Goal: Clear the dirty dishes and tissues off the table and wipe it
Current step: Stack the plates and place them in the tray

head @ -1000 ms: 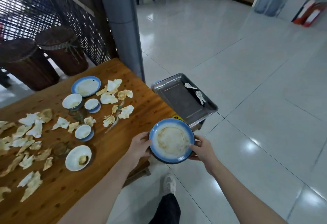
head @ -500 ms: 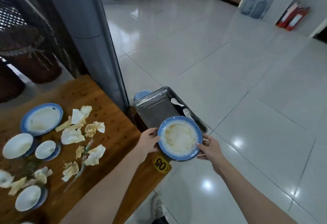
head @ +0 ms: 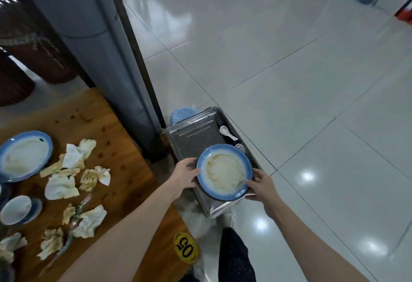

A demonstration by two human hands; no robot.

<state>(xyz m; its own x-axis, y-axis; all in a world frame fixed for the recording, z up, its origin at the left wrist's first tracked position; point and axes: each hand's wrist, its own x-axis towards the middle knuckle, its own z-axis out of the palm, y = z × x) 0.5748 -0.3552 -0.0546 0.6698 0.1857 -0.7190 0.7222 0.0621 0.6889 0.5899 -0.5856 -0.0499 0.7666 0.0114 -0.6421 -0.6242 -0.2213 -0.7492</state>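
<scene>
A pale glossy tiled floor [head: 289, 81] fills most of the room, with a broad grey pillar [head: 89, 36] rising at the left. Below the pillar stands the wooden table [head: 124, 170], and just off its corner sits a steel tray [head: 196, 136] low by the floor. Over the tray's near half a person holds a dirty blue-rimmed plate [head: 224, 171], level and smeared brown inside; I cannot tell whether it touches the tray. Another dirty blue-rimmed plate [head: 23, 155] lies at the table's left edge. The left hand [head: 184, 174] grips the held plate's left rim with curled fingers, and the right hand [head: 262, 184] grips its lower right rim, thumb on top. Crumpled stained tissues [head: 61, 187] are scattered across the table, near a small white bowl [head: 16, 209]. A white spoon [head: 227, 132] lies in the tray's far right corner. A yellow "05" sticker [head: 185, 247] marks the table's near corner.
</scene>
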